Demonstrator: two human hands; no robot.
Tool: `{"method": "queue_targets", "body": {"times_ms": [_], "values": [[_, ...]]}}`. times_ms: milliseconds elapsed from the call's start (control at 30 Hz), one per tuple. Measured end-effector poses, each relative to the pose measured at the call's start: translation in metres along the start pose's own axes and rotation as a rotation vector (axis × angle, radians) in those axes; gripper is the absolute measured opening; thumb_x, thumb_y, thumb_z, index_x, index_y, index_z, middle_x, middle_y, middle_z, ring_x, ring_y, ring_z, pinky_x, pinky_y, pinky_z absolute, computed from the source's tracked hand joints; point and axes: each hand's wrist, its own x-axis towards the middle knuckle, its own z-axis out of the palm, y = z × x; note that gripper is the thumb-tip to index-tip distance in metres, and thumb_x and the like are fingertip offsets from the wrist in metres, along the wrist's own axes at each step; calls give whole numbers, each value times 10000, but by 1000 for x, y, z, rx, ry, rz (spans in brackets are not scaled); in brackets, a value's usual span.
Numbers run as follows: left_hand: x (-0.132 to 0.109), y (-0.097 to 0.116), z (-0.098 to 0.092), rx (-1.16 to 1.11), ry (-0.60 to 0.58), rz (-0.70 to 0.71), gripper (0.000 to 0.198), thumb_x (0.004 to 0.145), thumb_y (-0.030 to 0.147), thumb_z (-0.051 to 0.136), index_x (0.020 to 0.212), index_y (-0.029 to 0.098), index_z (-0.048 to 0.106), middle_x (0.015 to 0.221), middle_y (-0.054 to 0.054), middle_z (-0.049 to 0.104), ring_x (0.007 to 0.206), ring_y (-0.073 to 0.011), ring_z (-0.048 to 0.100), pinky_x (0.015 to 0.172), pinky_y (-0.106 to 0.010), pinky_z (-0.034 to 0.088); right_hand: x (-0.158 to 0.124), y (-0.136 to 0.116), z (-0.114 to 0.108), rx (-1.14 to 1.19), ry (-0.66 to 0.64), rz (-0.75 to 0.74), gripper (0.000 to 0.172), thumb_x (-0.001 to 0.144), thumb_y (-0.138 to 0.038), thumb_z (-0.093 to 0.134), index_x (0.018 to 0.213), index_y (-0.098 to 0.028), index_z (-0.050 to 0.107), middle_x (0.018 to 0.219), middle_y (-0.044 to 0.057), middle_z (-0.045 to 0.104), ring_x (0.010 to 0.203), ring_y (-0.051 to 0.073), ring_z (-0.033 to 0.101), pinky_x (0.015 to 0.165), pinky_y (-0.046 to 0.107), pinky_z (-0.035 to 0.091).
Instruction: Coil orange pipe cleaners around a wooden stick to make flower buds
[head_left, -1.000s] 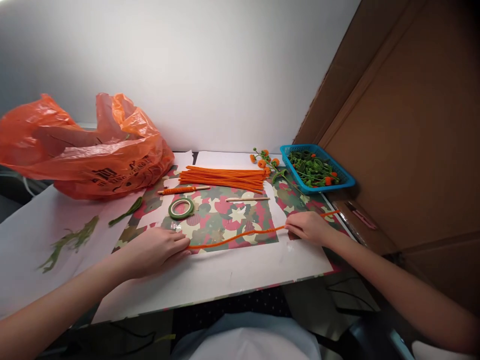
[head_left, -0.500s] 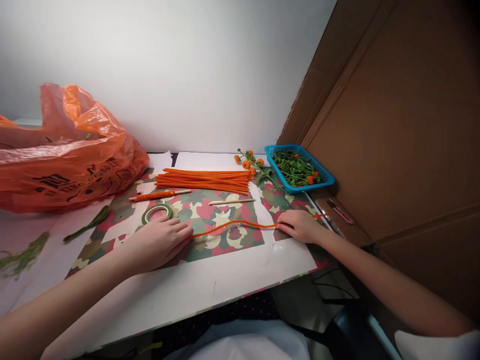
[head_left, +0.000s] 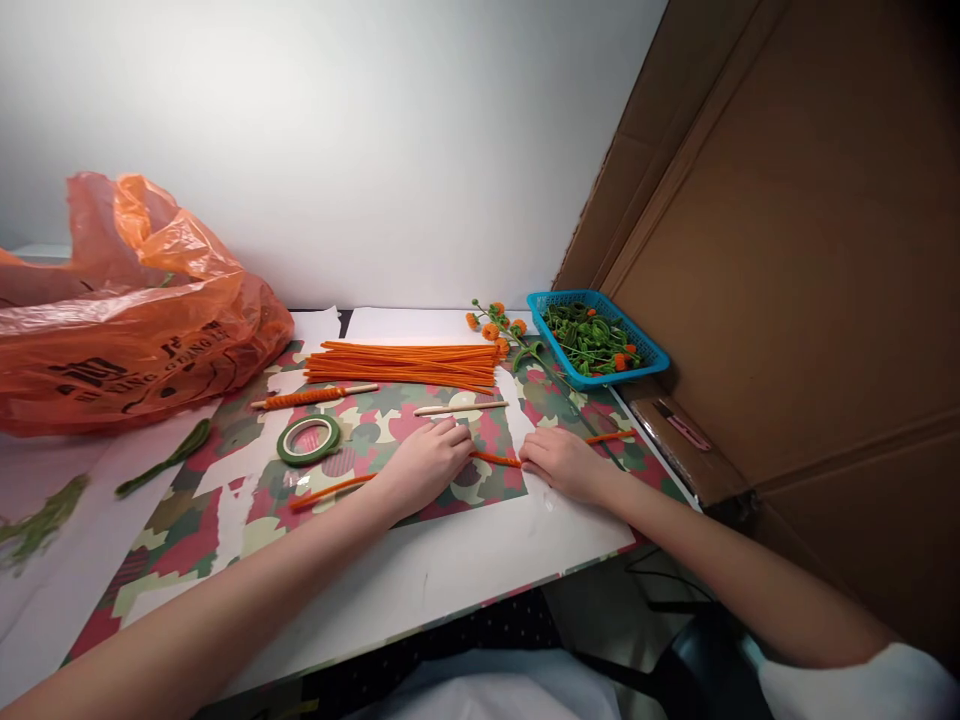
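Observation:
An orange pipe cleaner [head_left: 330,490] lies low across the patterned table, passing under both hands. My left hand [head_left: 429,462] is closed on its middle, and my right hand [head_left: 559,462] grips it a short way to the right. Between them a short stretch shows, which looks twisted. One end sticks out left of my left hand, the other right of my right hand. Just beyond my hands lies a thin wooden stick [head_left: 461,408]. A second stick wound with orange pipe cleaner [head_left: 304,398] and a roll of green tape [head_left: 308,440] lie to the left.
A bundle of orange pipe cleaners [head_left: 401,365] lies at the back. Beside it are an orange flower stem [head_left: 491,330] and a blue basket [head_left: 656,365] of green pieces. An orange plastic bag [head_left: 150,350] stands left; a cutter [head_left: 684,425] lies right, by a cardboard wall [head_left: 810,250].
My left hand has slid right along the pipe cleaner, leaving its left end bare. My right hand has shifted slightly left, so both hands are now close together.

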Motion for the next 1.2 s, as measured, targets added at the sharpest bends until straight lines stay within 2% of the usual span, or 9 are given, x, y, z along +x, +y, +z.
{"method": "queue_targets", "body": {"times_ms": [133, 267, 400, 533, 667, 833, 1000, 1200], "values": [[1, -4, 9, -126, 41, -14, 238, 920, 138, 348, 841, 161, 571, 855, -89, 584, 819, -219, 536, 739, -340, 440, -1, 1, 5, 114, 89, 49, 167, 937, -161, 373, 828, -175, 499, 796, 68, 594, 733, 183, 520, 666, 282, 380], [-4, -3, 5, -249, 53, -109, 242, 939, 148, 273, 876, 169, 505, 856, -65, 575, 754, -176, 541, 659, -289, 455, -1, 3, 1, 227, 134, 69, 153, 929, -162, 355, 845, -184, 481, 770, 53, 593, 678, 161, 529, 616, 254, 378], [-10, -2, -3, -494, -33, -194, 235, 958, 233, 262, 915, 187, 488, 840, -35, 608, 731, -158, 573, 629, -266, 454, 2, 6, -6, 288, 123, 50, 147, 931, -204, 378, 870, -181, 510, 777, 52, 616, 699, 159, 560, 642, 253, 397], [-13, -2, -9, -574, -36, -166, 258, 952, 248, 304, 940, 187, 555, 837, -31, 651, 719, -148, 592, 653, -255, 454, 4, 7, -10, 323, 86, -21, 195, 935, -210, 382, 872, -171, 562, 802, 63, 644, 716, 157, 575, 644, 247, 403], [-16, -1, -17, -694, -37, -142, 268, 937, 219, 344, 879, 189, 604, 840, -24, 688, 728, -129, 616, 655, -220, 456, 4, 6, -15, 369, 45, 15, 213, 923, -212, 403, 824, -171, 587, 735, 41, 644, 619, 134, 549, 592, 234, 389], [-24, 5, -24, -686, -61, -78, 260, 936, 244, 371, 898, 191, 622, 749, -17, 671, 635, -119, 584, 593, -209, 432, 3, 5, -21, 439, -6, 53, 184, 888, -205, 465, 806, -170, 625, 672, 13, 644, 563, 115, 536, 565, 218, 374], [-28, 13, -22, -603, -36, -120, 254, 930, 266, 387, 916, 206, 633, 741, -14, 671, 628, -129, 584, 595, -220, 423, 1, 3, -24, 410, -37, 59, 195, 895, -211, 461, 836, -168, 641, 696, 19, 656, 586, 117, 542, 569, 216, 366], [-25, 18, -22, -528, -42, -201, 309, 922, 322, 392, 747, 195, 613, 615, 4, 632, 529, -120, 543, 531, -212, 385, -5, -3, -31, 331, -61, 118, 172, 893, -211, 484, 845, -180, 647, 705, 12, 662, 606, 122, 549, 567, 221, 337]]}}
